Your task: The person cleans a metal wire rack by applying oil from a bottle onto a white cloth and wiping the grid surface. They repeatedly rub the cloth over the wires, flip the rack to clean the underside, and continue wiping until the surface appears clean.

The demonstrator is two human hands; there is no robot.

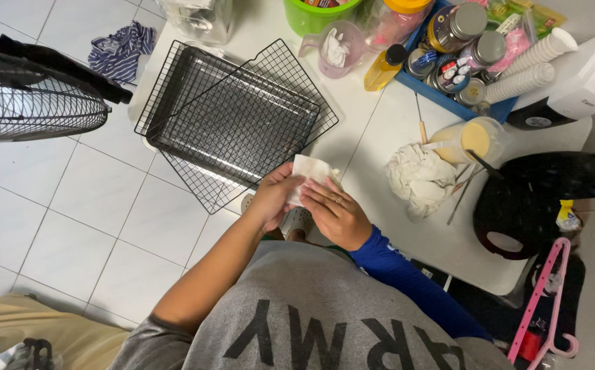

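Both hands meet over the near edge of the white tabletop (380, 137), just above the person's chest. Left hand (273, 199) and right hand (335, 214) are each closed on the same small white paper napkin (309, 171): left fingers curl around its 9 o'clock side, right fingers lie flat across its lower 4 o'clock part. The napkin looks folded or bunched; whether anything is wrapped inside cannot be told.

At 11 o'clock from the hands, close by, a black wire rack (243, 120) sits on a dark metal tray (195, 89), the pair overhanging the tabletop's left edge. At 3 o'clock lies a crumpled white cloth (417, 178); beyond it, a cup of yellow batter (472, 139). At 12 to 1 o'clock: a pink measuring jug (335, 48), a yellow bottle (386, 67), a blue bin of jars (500, 109). A fan (30, 96) stands over the tiled floor at 9 o'clock.

Handling judgement: the napkin is thin and limp, so it should be kept taut between both grips; pulling unevenly would likely tear it. The flat right fingers are well placed to press a crease while the left pinches the edge steady. Working low over the tabletop, clear of the rack's overhanging corner, avoids snagging the wire or nudging the tray off.
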